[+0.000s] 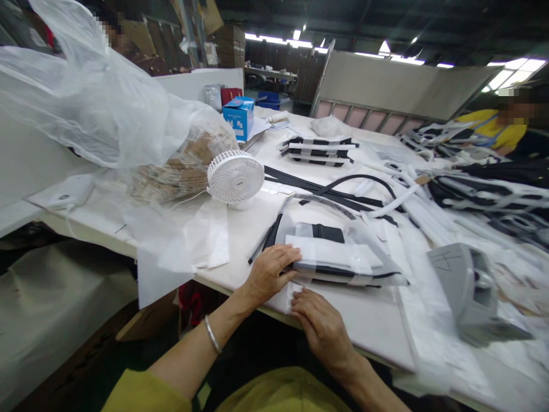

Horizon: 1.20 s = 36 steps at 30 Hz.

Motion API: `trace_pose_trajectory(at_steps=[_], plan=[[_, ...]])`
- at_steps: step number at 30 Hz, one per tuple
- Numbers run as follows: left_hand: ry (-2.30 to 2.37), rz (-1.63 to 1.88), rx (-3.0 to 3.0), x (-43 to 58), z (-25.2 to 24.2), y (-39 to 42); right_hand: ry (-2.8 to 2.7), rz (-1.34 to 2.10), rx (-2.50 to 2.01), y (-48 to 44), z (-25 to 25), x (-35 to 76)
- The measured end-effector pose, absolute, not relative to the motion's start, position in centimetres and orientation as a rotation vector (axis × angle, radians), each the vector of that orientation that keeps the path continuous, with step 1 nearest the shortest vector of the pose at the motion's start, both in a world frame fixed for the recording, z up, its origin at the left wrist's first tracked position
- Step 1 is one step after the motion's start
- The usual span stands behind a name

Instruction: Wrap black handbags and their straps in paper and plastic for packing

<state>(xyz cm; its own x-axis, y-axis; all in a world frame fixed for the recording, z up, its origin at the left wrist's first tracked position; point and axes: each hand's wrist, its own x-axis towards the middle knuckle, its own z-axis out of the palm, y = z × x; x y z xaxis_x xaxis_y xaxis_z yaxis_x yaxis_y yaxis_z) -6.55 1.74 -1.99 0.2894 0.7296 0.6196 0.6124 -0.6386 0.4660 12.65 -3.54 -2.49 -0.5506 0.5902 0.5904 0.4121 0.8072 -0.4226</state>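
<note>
A clear plastic bag (pixel 364 257) lies near the table's front edge, with black strips and a folded white sheet (pixel 332 252) inside it. My left hand (pixel 272 274) is closed on the left end of this bag, fingers bent over it and the thumb below. Just in front, my right hand (pixel 319 323) pinches a whitish flap (pixel 285 297) at the table edge, its fingertips pressed together. Whether that flap belongs to the bag I cannot tell.
A white fan (pixel 237 177) stands behind my left hand, beside a large plastic sack (pixel 171 166). Black strips (pixel 321 189) lie beyond the bag. A grey tape dispenser (pixel 465 292) is at right. Farther back are a blue box (pixel 238 117) and a person in yellow (pixel 493 129).
</note>
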Motion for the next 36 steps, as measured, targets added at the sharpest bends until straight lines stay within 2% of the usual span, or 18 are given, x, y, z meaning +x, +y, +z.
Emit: trace_pose_trajectory(at_steps=[15,18,25,31,36], plan=[[1.258,1.296,2.344,-6.4,-1.8,1.8,-2.195,0.508,-0.552,-8.7,-2.4,11.0],[1.25,1.282,2.343,-6.4,-1.8,1.7,-2.125,0.472,-0.756,-6.8,-0.3,12.8],[1.244,1.287,2.361,-6.5,-1.7,1.7,-2.204,-0.027,-1.104,2.8,2.6,16.9],[1.256,1.265,2.367,-6.5,-1.9,1.8,-2.448,-0.022,-1.509,9.2,2.2,13.0],[1.246,1.251,2.408,-6.4,-2.2,1.8,-2.583,0.013,-1.668,10.2,1.1,10.9]])
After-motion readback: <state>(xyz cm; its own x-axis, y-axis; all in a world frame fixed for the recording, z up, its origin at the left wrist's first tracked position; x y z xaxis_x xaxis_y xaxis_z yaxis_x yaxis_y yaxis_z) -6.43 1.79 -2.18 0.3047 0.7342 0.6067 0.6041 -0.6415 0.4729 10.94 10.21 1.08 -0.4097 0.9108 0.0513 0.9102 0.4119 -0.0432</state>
